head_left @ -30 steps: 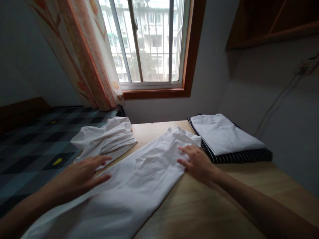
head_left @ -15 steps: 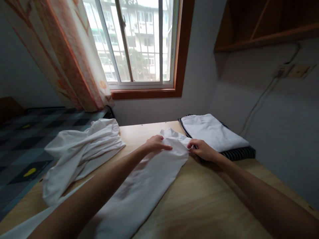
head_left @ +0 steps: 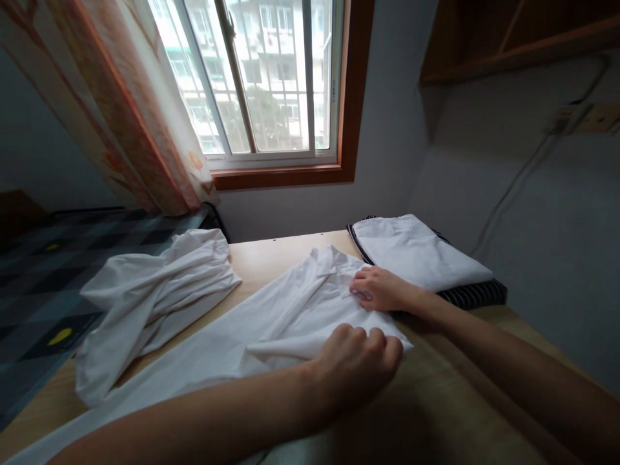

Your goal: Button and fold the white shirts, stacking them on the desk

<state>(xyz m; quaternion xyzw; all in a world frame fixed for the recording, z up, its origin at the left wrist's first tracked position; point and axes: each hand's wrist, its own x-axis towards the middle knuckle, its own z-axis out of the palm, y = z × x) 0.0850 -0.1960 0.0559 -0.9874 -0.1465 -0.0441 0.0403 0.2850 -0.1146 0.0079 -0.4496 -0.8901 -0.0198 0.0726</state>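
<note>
A white shirt (head_left: 290, 310) lies spread along the wooden table, its far end narrowing to a creased, collar-like part. My left hand (head_left: 358, 361) is closed in a fist at the near right side of the shirt, with fabric pulled up in a fold towards it; the fingertips are hidden below. Higher up, my right hand (head_left: 380, 287) presses bent fingers into the cloth beside the collar-like part, pinching it. To the left, bunched white cloth (head_left: 165, 290) hangs partly over the table edge; whether it belongs to the same shirt I cannot tell.
Folded white cloth (head_left: 421, 252) sits on black striped fabric (head_left: 477, 294) at the table's back right. The wooden table (head_left: 271, 255) stands beneath a window (head_left: 271, 84). On the left is a bed with a checked cover (head_left: 48, 278); a cable (head_left: 508, 181) runs down the right wall.
My left hand has come down and right, towards me, drawing fabric with it, and has closed into a fist. The shirt's upper part is spread wider. My right hand has shifted slightly left.
</note>
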